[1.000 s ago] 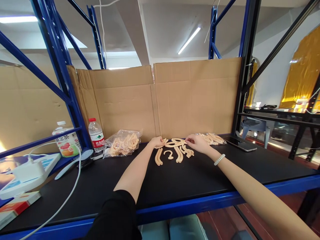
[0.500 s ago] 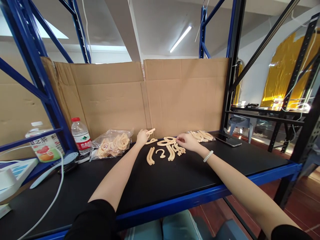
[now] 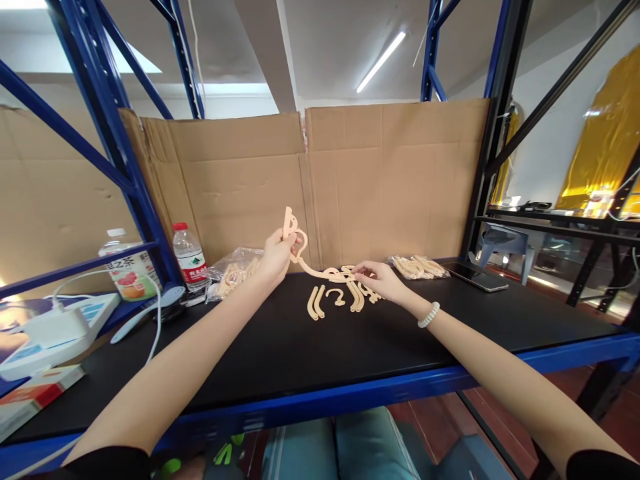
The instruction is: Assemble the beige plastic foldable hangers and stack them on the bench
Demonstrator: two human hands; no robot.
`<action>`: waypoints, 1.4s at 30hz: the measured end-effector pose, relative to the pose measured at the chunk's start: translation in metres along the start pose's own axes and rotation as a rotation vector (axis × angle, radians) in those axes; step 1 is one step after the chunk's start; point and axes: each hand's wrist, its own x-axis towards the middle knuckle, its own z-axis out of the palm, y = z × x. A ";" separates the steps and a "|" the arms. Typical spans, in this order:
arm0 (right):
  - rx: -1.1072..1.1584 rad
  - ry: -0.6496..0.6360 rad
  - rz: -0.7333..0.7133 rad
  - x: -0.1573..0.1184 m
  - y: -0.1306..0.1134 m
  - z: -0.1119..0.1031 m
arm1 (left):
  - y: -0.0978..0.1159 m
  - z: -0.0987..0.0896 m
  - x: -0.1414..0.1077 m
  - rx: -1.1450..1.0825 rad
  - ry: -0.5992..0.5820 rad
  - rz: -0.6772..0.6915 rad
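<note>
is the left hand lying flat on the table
No, the left hand is raised above the table, holding up a pale piece.

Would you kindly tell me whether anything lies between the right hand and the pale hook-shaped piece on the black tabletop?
Yes: curved strips lie on the tabletop between the right hand and the hook-shaped piece; nothing visible stands upright there.

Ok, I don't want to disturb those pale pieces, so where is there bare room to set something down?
Black tabletop shows bare between the pale pieces and the blue front rail, and again between the phone and the right forearm. It is crowded along the back: pieces, two plastic bags, the right hand and the red-capped bottle.
</note>
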 end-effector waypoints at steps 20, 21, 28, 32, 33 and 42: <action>-0.002 -0.940 0.079 -0.008 -0.014 -0.015 | -0.033 -0.011 -0.096 -0.009 -0.286 -0.370; -0.023 -0.962 0.089 -0.008 -0.013 -0.018 | -0.031 -0.012 -0.096 0.043 -0.322 -0.418; -0.064 -0.952 0.158 -0.007 -0.004 -0.026 | -0.023 -0.032 -0.078 0.438 -0.698 -0.598; -0.048 -0.961 0.177 -0.007 -0.005 -0.027 | -0.026 -0.042 -0.067 0.565 -0.923 -0.414; -0.053 -0.945 0.198 -0.007 -0.005 -0.028 | -0.027 -0.043 -0.066 0.566 -0.970 -0.374; -0.337 -0.352 0.065 -0.002 0.024 -0.029 | -0.033 -0.043 -0.070 0.888 -0.857 -0.155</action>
